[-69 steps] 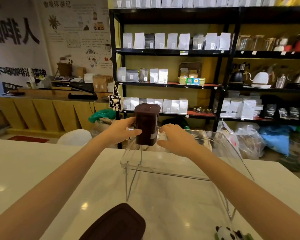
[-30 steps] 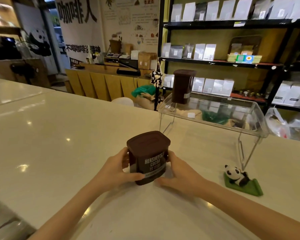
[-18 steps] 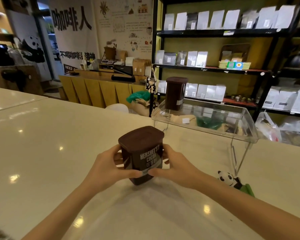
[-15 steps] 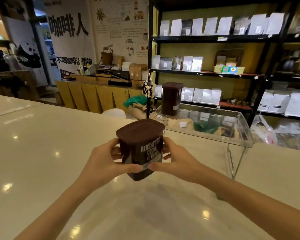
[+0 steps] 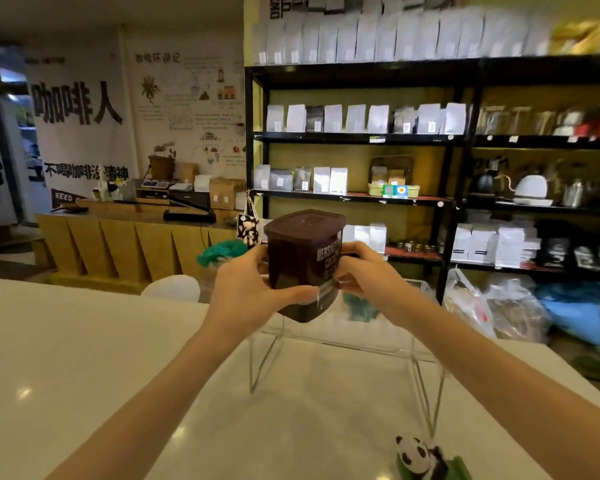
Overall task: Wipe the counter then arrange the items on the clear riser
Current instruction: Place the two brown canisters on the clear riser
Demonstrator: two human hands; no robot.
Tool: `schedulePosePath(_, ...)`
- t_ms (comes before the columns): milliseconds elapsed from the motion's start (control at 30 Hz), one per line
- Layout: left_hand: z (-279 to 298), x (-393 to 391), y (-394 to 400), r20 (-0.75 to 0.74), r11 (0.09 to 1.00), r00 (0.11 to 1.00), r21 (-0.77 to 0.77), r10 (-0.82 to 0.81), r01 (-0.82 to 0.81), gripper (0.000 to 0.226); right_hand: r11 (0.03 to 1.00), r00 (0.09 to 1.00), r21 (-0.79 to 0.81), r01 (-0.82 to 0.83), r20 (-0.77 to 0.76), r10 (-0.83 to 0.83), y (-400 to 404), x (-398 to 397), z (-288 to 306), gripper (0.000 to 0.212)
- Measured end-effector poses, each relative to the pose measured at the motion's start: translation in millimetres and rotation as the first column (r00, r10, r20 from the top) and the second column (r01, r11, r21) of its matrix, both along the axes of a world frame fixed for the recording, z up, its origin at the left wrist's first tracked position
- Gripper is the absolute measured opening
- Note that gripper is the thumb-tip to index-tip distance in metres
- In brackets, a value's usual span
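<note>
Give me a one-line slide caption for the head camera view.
Both hands, left and right, hold a brown cocoa tub above the clear riser on a white counter.

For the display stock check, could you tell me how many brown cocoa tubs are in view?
1. The cocoa tub is held between the left hand and right hand, above the clear riser. It blocks part of the riser's top, so another could be hidden.
</note>
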State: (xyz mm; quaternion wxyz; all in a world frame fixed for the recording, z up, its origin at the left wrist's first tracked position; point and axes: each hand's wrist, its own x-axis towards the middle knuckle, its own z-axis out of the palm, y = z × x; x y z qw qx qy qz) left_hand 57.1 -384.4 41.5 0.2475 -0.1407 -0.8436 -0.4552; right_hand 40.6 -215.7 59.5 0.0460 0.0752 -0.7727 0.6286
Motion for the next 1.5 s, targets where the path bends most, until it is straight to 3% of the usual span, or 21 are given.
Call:
schedulePosePath(300, -33, -50, 47, 0.077, 0.999, 0.997, 0.033, -0.02, 0.018, 0.064, 0.939, 0.983, -0.321, 0.127, 0.164, -0.077, 26, -46, -25, 0.033)
schedulePosePath(500, -43, -62, 58, 0.087, 0.999, 0.996, -0.013, 0.03, -0.029, 0.068, 0.95, 0.981, -0.284, 0.129, 0.176, -0.081, 30, -68, -35, 0.058)
schedulePosePath(800, -47, -75, 65, 0.104, 0.997, 0.995, -0.073, 0.012, -0.004, 0.059, 0.959, 0.982, -0.238, 0.152, 0.146, -0.119, 30, -87, -40, 0.045)
schedulePosePath(1133, -36, -94, 69, 0.148, 0.956, 0.986, -0.293, 0.074, -0.028, 0.038, 0.955, 0.974, -0.221, 0.2, 0.149, -0.17, 33, -107, -37, 0.045)
schedulePosePath(1500, -28, -112, 80, 0.297, 0.989, 0.953, -0.112, -0.056, 0.092, 0.033, 0.965, 0.974, -0.156, 0.212, 0.119, -0.194, 29, -115, -35, 0.046)
